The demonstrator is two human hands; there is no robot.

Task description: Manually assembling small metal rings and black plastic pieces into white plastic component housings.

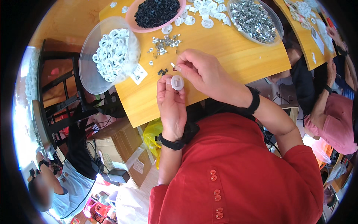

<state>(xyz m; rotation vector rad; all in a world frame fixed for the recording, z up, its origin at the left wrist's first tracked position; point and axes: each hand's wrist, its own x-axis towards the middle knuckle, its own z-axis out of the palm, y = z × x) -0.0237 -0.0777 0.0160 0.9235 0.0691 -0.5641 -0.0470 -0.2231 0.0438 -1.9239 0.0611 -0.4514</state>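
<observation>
My left hand is closed on a round white plastic part, held between thumb and fingers above the table's near edge. A slot-like shape shows in the part's middle. Just above it, my right hand has its thumb and fingertips pinched together. By those fingertips is a tiny white and dark red piece; whether they grip it I cannot make out. Small black pieces lie on the table left of the fingertips. Beyond them is a loose scatter of small metal pieces.
A clear tub of white parts stands left, beside a labelled tag. At the back are a pink bowl of black pieces, loose white parts and a clear bowl of metal pieces. Other people sit right and lower left.
</observation>
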